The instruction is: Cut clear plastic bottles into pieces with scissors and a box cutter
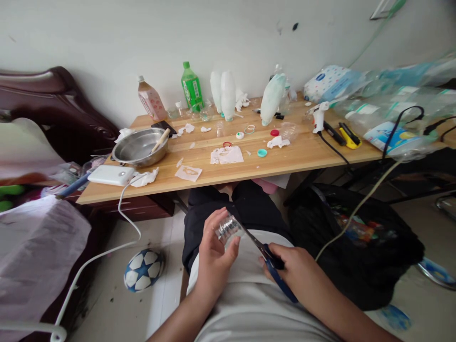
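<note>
The left hand (215, 251), fingers curled, holds a clear plastic piece (228, 229).

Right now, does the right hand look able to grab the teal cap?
Probably not freely: the right hand holds the blue-handled scissors, blades against the clear plastic piece in the left hand. Otherwise the way looks open: the teal cap lies uncovered towards the front of the table.

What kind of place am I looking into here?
Probably a bedroom at home used for crafts: a dark carved headboard stands left of the wooden table, which bears a glue gun, and a soccer ball lies on the floor.
</note>
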`<state>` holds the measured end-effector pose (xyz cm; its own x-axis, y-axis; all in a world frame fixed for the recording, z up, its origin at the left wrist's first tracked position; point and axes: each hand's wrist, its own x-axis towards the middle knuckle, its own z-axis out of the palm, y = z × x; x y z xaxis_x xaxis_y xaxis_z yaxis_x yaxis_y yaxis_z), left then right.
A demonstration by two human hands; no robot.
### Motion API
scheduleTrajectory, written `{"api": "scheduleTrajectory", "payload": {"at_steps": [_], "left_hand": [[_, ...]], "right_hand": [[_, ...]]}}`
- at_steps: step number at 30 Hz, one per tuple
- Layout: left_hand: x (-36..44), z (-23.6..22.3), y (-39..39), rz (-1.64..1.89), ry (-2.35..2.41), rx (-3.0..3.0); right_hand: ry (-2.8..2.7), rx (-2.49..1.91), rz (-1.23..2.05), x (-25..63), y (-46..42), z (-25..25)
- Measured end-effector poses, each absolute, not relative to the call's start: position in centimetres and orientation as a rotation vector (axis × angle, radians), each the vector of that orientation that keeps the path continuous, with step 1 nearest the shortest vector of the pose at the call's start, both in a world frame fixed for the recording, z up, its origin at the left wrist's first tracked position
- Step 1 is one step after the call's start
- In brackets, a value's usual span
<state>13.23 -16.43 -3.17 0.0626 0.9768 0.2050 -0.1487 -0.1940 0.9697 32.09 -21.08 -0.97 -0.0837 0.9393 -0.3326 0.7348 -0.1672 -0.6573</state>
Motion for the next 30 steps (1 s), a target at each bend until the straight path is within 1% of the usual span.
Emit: {"api": "scheduleTrajectory", "payload": {"at_steps": [6,12,15,22,30], "left_hand": [[13.5,-2.7,-16.6,1.354,0.901,1.145],[13.4,-3.2,-16.6,1.357,0.899,1.217],[13.4,-3.5,-16.7,1.324,0.896,1.223],[13.3,-3.2,-17.2,1.262,0.922,1.107],[13.7,-3.3,-17.4,1.289,0.928,0.98]], "right_hand": [[-1.797,-1.829,1.078,32.2,-21.6,-1.2],[-1.973,-1.711,1.063,32.2,-22.2,-0.4],[-2.009,-1.728,1.109,32.1,-22.1,-0.2],[-2.019,-1.764,1.045,31.7,-21.9,-0.6],[-1.929,-1.826,1.107,31.0,-21.9,-0.3]]}}
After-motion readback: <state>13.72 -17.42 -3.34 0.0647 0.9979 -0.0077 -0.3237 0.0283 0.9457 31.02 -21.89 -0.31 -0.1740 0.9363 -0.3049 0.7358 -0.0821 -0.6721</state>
